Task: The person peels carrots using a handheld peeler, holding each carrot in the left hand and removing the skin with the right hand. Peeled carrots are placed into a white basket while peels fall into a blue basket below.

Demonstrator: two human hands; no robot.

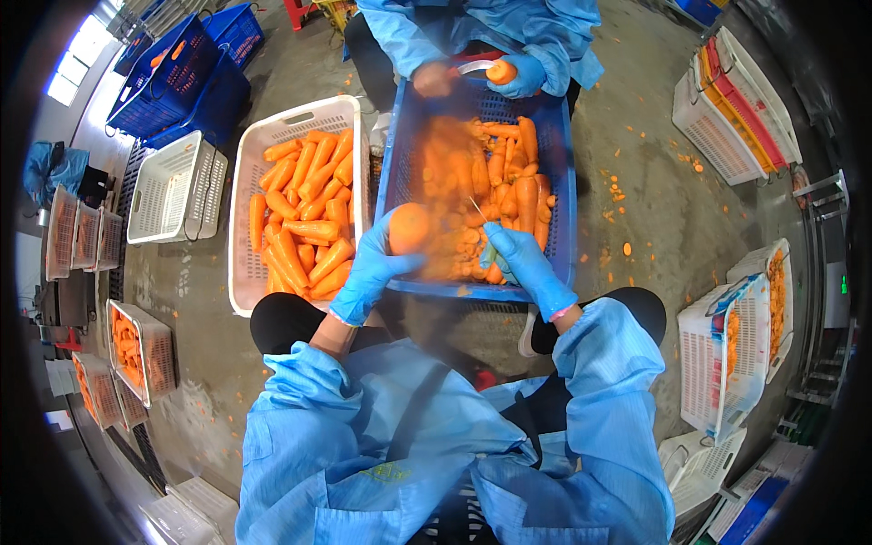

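My left hand (381,262), in a blue glove, holds a carrot (409,229) with its round end toward the camera, over the near left edge of a blue plastic crate (572,231). In my gloved right hand (523,262) is a knife (479,210), its thin blade pointing up and left and its greenish handle mostly hidden by the fingers. Under both hands the crate holds carrots (526,201) and cut carrot pieces. A smudge on the view blurs its left part. Left of it stands a white plastic crate (235,204) of peeled-looking carrots (317,228).
Across the blue crate a co-worker (477,27) in a blue smock holds a curved knife (475,66) and a carrot (501,71). Stacked blue crates (160,75) and a white crate (174,191) stand left, more crates (722,354) right. Carrot bits (627,249) lie on the floor.
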